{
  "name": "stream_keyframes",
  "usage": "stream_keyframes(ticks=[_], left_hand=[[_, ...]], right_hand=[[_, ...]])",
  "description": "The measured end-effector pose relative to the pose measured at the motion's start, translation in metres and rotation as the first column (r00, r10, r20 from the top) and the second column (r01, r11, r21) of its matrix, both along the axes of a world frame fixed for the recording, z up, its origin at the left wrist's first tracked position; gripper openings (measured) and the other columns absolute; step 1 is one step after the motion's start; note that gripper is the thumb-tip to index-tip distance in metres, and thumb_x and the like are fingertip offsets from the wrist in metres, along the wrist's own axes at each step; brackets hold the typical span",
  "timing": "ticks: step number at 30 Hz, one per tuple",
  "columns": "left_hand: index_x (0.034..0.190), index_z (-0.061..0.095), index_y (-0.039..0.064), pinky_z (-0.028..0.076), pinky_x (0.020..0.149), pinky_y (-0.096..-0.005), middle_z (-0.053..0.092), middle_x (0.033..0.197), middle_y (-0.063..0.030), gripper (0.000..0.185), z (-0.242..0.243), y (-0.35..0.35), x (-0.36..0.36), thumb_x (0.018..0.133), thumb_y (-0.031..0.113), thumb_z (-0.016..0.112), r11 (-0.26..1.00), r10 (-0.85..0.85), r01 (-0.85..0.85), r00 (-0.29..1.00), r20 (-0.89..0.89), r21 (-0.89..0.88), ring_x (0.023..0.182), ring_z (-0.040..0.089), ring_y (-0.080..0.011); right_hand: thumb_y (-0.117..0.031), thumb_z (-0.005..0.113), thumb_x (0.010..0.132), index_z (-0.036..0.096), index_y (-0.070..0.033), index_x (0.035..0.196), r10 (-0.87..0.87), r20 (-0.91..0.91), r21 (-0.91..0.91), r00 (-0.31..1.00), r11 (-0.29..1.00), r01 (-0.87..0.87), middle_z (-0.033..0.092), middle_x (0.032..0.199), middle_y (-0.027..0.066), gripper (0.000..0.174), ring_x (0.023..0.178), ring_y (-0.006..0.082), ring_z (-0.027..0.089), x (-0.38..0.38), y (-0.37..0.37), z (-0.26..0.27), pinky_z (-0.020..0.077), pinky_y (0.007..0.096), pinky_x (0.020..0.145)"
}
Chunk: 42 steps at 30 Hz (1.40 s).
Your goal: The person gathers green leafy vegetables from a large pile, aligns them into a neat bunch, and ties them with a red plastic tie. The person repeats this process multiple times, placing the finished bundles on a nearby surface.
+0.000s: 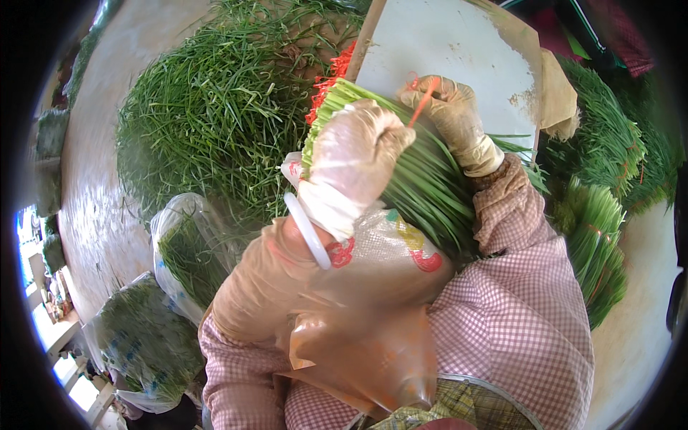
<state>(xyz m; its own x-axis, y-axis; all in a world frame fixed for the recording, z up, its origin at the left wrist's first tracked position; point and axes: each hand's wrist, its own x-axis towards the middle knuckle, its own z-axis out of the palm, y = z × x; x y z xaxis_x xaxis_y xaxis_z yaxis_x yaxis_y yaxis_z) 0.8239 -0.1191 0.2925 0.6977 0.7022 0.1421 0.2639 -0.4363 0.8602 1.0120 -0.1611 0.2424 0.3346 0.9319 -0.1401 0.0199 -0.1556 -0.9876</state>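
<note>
A thick bunch of long green leafy stalks (430,188), probably garlic chives, lies across my lap on a woven plastic sack (376,247), its pale cut ends at the upper left. My left hand (360,150), in a thin pale glove, rests over the bunch near those ends, its fingers curled at one end of an orange-red tie (423,105). My right hand (443,110), gloved too, pinches the tie's upper part above the bunch. A white bangle (307,231) circles my left wrist.
A large heap of loose green stalks (215,113) lies at the left, with filled plastic bags (150,333) below it. Red ties (338,70) hang beside a pale board (446,48). Tied bunches (591,242) lie at the right. Part of another person's clothing (618,32) shows at top right.
</note>
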Motion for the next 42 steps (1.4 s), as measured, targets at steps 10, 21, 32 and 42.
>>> stream_keyframes(ticks=[10, 21, 32, 42], left_hand=[[0.093, 0.068, -0.002, 0.047, 0.068, -0.0317, 0.065, 0.08, -0.0099, 0.016, 0.004, 0.005, 0.007, 0.092, 0.013, 0.067, 0.96, 0.072, -0.092, 0.994, -0.086, -0.263, 0.074, 0.061, -0.0195], [0.081, 0.064, -0.003, 0.041, 0.057, -0.0361, 0.056, 0.061, -0.013, 0.022, 0.0, 0.007, 0.017, 0.092, 0.015, 0.061, 0.992, 0.065, -0.088, 0.972, -0.225, -0.093, 0.057, 0.051, -0.0234], [0.101, 0.069, 0.003, 0.049, 0.071, -0.035, 0.066, 0.088, -0.0125, 0.022, 0.0, 0.011, 0.02, 0.084, 0.016, 0.075, 0.995, 0.073, -0.089, 0.941, -0.33, -0.033, 0.077, 0.063, -0.0218], [0.155, 0.02, 0.002, 0.05, 0.093, -0.0402, 0.048, 0.13, -0.0194, 0.11, -0.009, 0.028, 0.008, 0.067, 0.018, 0.083, 0.688, -0.026, 0.482, 0.763, -0.646, 0.542, 0.116, 0.056, -0.0319]], right_hand=[[-0.018, 0.076, 0.088, 0.072, -0.003, 0.09, 0.015, -0.046, 0.058, 0.999, 0.998, -0.012, 0.069, 0.078, -0.0003, 0.016, 0.07, 0.0067, 0.059, 0.008, 0.003, -0.01, 0.0501, 0.0245, 0.065], [-0.015, 0.071, 0.091, 0.072, -0.002, 0.104, 0.159, 0.05, 0.012, 0.986, 0.987, -0.16, 0.07, 0.088, 0.0026, 0.018, 0.08, 0.0082, 0.062, -0.001, -0.012, 0.008, 0.0524, 0.0252, 0.074], [-0.016, 0.07, 0.09, 0.072, -0.006, 0.097, -0.052, 0.606, 0.315, 0.793, 0.932, -0.18, 0.071, 0.088, 0.0065, 0.012, 0.076, 0.0214, 0.068, 0.0, -0.007, 0.017, 0.054, 0.0318, 0.069], [-0.021, 0.06, 0.099, 0.068, -0.002, 0.087, -0.027, 0.378, 0.292, 0.925, 0.952, -0.091, 0.071, 0.083, 0.008, 0.023, 0.074, 0.0146, 0.063, 0.049, 0.031, 0.015, 0.0503, 0.0306, 0.064]])
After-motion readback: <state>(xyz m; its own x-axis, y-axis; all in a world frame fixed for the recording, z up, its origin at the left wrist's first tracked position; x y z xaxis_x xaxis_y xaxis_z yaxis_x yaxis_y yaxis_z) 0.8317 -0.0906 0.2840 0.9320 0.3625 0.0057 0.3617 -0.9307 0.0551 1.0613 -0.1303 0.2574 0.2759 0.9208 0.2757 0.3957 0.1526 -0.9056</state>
